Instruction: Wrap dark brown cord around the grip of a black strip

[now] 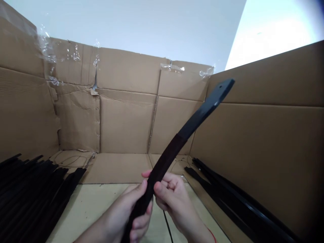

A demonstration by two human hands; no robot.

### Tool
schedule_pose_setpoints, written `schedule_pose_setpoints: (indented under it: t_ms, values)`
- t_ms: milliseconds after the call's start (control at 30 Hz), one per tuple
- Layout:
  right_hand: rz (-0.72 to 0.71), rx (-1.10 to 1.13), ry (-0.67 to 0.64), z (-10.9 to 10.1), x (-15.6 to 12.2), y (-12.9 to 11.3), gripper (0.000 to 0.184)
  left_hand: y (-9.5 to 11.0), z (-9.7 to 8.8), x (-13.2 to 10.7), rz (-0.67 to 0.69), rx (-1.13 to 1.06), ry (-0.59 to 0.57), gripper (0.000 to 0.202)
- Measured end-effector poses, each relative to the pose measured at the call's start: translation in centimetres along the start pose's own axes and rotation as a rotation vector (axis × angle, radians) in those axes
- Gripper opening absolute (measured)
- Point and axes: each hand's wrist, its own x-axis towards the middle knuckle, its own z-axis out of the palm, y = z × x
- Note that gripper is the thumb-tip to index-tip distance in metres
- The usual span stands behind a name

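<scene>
A long, gently curved black bar (167,158) rises diagonally from the bottom of the view toward the upper right. Its far end is bare, glossy and flattened, with a small hole near the tip; dark brown, cloth-like wrapping covers the part below. My left hand (121,209) is closed around the wrapped lower part, thumb along its side. Higher up, my right hand (174,199) is closed with curled fingers against the wrapping's right edge; what its fingertips grip is partly hidden. A thin dark cord (167,226) hangs below my hands.
Brown cardboard panels (126,121), patched with clear tape, stand around a pale work surface (98,199). Many similar dark strips (32,195) lie at the left. More long black bars (227,195) lie along the right panel. Thin loose strands (71,159) rest near the back left.
</scene>
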Motion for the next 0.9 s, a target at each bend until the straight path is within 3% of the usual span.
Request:
schedule_pose_setpoints:
  t_ms: [67,167,233,333,367,433,500,533,600,667,700,767,833,900]
  values:
    - [-0.026,-0.044,0.123,0.1,-0.2,-0.1,0.041,-0.1,0.2,0.1,0.094,0.098,0.050,0.058]
    - [-0.054,-0.053,0.207,0.1,-0.3,-0.4,0.040,0.2,0.3,-0.3,0.344,0.312,0.308,0.053]
    - [-0.042,-0.015,0.109,0.0,-0.3,-0.8,0.039,0.7,0.2,-0.8,0.251,0.258,0.248,0.055]
    - [-0.086,-0.080,0.076,0.1,-0.3,-1.3,0.034,1.2,0.0,-1.3,-0.026,0.060,-0.056,0.064]
    - [-0.117,-0.121,0.120,0.2,-0.3,-1.4,0.036,1.1,-0.1,-1.2,-0.017,0.075,-0.055,0.064]
    - [-0.142,-0.140,0.186,0.3,-0.2,-1.3,0.037,0.8,0.0,-1.0,0.152,0.228,0.137,0.056]
    - [-0.086,-0.049,0.123,0.4,-0.2,-1.0,0.034,0.5,0.1,-0.9,0.277,0.341,0.303,0.051]
    - [-0.044,0.009,0.065,0.3,-0.2,-0.9,0.034,0.4,0.2,-0.8,0.258,0.321,0.291,0.051]
    - [0.010,0.081,-0.018,0.2,-0.2,-0.5,0.037,0.5,0.2,-0.8,0.097,0.171,0.114,0.056]
    - [-0.011,0.051,0.015,0.1,-0.1,-0.1,0.036,0.7,0.2,-0.8,0.003,0.090,-0.005,0.059]
    - [-0.034,0.024,0.057,0.1,0.0,0.1,0.036,0.7,0.1,-0.8,0.037,0.127,0.028,0.057]
    - [-0.048,0.014,0.112,0.1,0.3,0.5,0.037,0.8,0.0,-0.6,0.203,0.274,0.212,0.052]
    - [0.000,0.063,0.066,0.2,0.5,0.6,0.038,0.7,-0.1,-0.5,0.287,0.318,0.329,0.050]
    - [0.016,0.053,0.024,0.2,0.6,0.5,0.038,0.7,-0.2,-0.4,0.187,0.209,0.236,0.055]
